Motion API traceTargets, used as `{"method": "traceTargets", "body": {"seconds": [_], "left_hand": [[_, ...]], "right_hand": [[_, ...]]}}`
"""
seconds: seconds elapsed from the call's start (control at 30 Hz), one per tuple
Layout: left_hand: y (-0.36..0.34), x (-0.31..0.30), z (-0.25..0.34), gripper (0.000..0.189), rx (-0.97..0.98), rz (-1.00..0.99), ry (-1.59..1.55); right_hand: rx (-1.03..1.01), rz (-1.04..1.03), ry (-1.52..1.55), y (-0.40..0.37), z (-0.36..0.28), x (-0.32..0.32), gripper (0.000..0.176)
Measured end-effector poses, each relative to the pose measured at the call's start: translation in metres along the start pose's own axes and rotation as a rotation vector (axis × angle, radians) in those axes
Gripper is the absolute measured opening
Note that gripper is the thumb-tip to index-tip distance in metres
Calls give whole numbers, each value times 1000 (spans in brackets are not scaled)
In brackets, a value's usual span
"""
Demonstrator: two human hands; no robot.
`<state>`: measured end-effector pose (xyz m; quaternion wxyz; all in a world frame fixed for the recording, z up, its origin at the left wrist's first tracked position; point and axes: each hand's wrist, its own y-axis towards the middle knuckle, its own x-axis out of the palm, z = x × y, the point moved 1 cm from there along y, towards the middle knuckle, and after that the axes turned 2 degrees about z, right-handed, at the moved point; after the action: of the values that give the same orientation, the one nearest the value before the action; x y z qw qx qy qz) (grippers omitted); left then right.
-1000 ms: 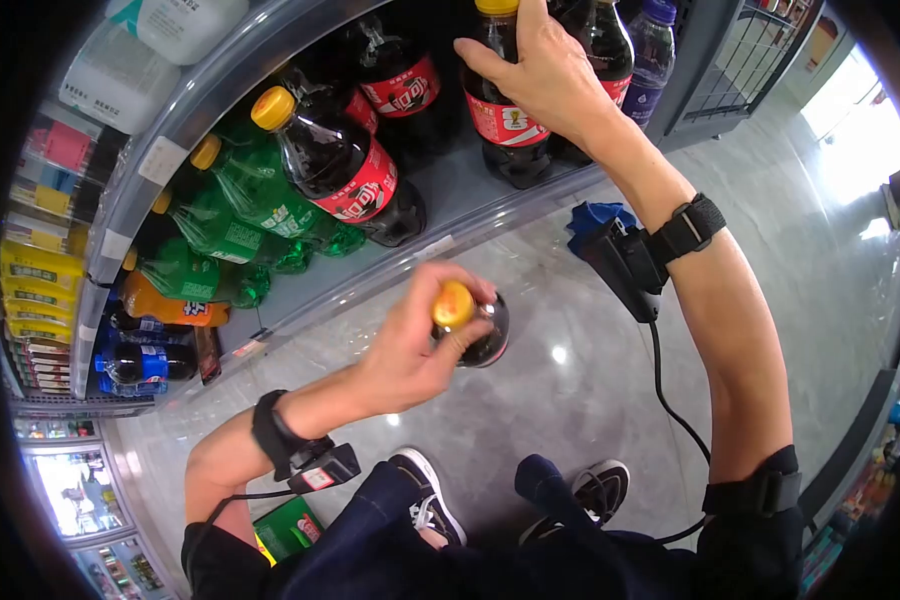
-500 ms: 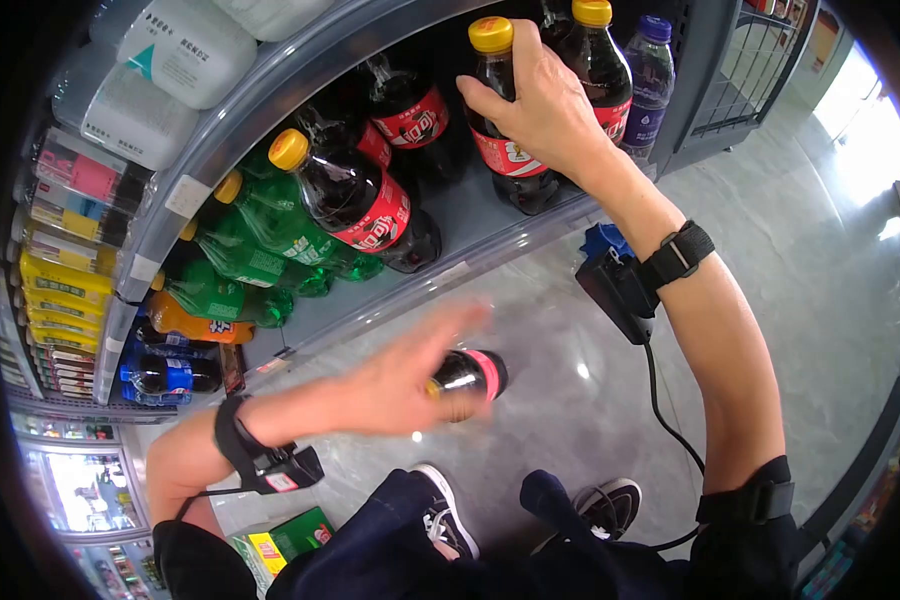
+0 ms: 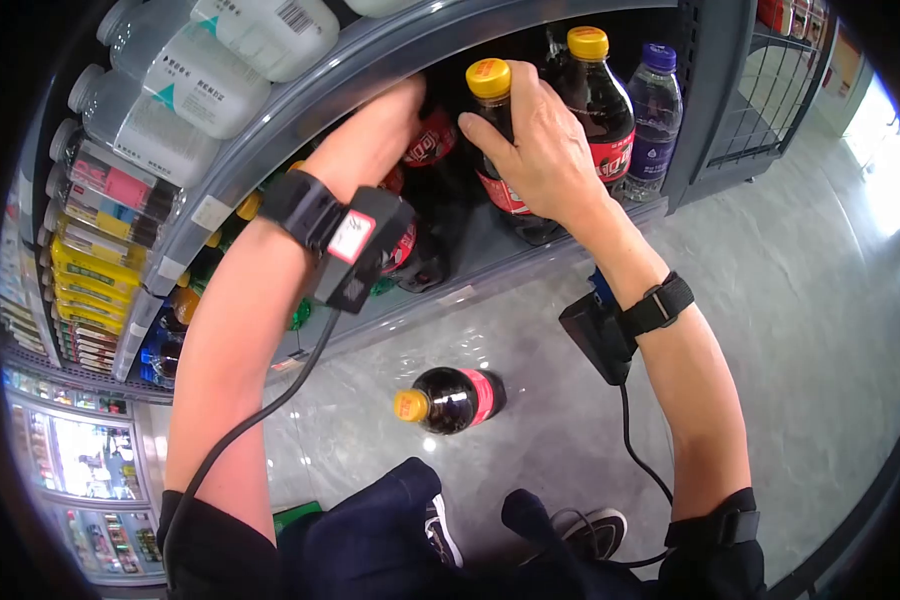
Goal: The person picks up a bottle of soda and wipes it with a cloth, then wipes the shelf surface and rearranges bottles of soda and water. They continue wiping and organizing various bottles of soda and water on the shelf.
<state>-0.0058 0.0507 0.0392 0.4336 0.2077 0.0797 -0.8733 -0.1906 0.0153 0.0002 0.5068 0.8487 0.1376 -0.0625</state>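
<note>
On the lower shelf, my right hand (image 3: 542,150) is wrapped round the upper part of a cola bottle (image 3: 489,85) with a yellow cap and red label. The bottle stands near the shelf's front edge. My left hand (image 3: 398,112) reaches deep into the shelf beside another red-labelled cola bottle (image 3: 432,140); its fingers are hidden in the dark. Below that forearm, a further cola bottle (image 3: 425,265) is mostly covered by the wrist device. To the right of my right hand stands one more yellow-capped cola bottle (image 3: 602,110).
A single cola bottle (image 3: 450,400) stands on the shiny floor in front of my feet. A purple-capped bottle (image 3: 654,120) is at the shelf's right end, next to a wire rack (image 3: 760,110). White bottles (image 3: 210,80) line the upper shelf. Cables hang from both wrists.
My left hand has moved from above the floor bottle up into the shelf. My right hand stays on its bottle, which has moved slightly down in the view.
</note>
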Motion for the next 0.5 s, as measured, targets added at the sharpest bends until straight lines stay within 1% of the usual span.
{"method": "traceTargets", "body": {"seconds": [0.07,0.23,0.43,0.5], "left_hand": [[-3,-4,9,39,-28,-79,35],[1,18,17,37,38,-106,166],[2,29,20,36,48,-205,181],[-3,33,20,27,88,-388,62]], "right_hand": [[22,-15,24,0,0,-1,42],[6,1,53,0,1,-2,41],[1,-7,30,1,3,3,39],[-16,-2,19,1,4,4,39]]}}
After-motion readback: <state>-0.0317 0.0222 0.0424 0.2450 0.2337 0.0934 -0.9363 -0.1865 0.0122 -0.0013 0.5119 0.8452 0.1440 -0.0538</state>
